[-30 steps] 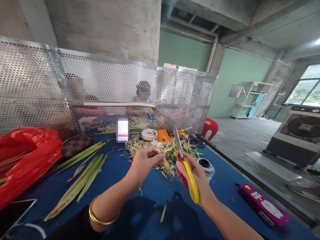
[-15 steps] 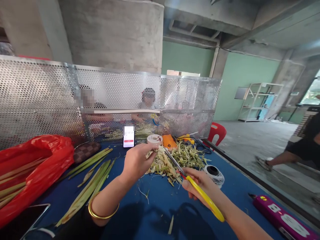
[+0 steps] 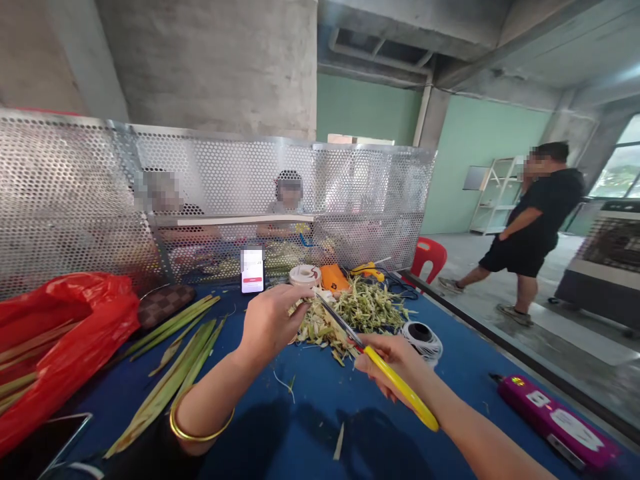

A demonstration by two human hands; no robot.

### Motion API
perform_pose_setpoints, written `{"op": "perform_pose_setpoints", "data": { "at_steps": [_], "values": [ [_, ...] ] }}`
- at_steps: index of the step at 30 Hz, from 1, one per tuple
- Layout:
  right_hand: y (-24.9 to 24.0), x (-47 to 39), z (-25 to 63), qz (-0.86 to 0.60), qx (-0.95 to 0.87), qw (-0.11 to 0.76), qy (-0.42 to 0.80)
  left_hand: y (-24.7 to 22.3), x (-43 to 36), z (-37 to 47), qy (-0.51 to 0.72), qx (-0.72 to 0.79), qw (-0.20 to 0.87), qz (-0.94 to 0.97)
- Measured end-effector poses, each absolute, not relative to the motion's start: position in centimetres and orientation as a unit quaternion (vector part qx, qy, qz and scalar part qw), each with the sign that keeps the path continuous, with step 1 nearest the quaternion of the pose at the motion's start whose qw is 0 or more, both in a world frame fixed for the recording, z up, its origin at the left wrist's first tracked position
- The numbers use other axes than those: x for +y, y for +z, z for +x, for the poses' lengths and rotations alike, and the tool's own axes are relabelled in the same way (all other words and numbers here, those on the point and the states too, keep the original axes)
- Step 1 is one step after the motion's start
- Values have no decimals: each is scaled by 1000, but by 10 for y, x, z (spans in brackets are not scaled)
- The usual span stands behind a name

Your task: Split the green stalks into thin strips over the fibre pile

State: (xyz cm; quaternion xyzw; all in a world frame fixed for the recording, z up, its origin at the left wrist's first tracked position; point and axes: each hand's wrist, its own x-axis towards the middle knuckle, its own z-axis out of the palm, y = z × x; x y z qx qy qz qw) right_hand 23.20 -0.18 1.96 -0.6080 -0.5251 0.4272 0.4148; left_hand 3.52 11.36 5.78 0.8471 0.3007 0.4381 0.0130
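My left hand (image 3: 273,321), a gold bangle on its wrist, pinches something small and pale over the blue table (image 3: 280,433); the piece is too small to name. My right hand (image 3: 393,363) grips pliers-like tool (image 3: 400,387) with yellow handles, its metal jaws pointing up-left to the left fingertips. Behind and below the hands lies a heap of green and pale plant scraps (image 3: 373,307). Behind it are a white tape roll (image 3: 305,275) and an orange object (image 3: 333,278). A spool of white cord (image 3: 421,341) stands right of the heap.
Long green leaves (image 3: 165,393) and a red plastic bag (image 3: 90,333) lie left. A lit phone (image 3: 253,270) stands before a perforated metal screen (image 3: 240,173), with people behind it. A purple device (image 3: 557,420) lies right. A person in black (image 3: 540,213) stands beyond a red chair (image 3: 430,257).
The person at the right has come fully into view, further left than before. The whole view has shifted slightly; my hands hold nearly the same pose with the tool.
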Motion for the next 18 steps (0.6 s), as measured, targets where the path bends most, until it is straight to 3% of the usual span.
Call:
{"op": "perform_pose_setpoints", "data": {
  "at_steps": [10,18],
  "values": [
    [26,-6,228,-619,-542,400,404,57,112,35,418,320,-32,850],
    [22,-6,227,-599,-558,439,371,58,112,36,409,332,-27,850]
  ]
}}
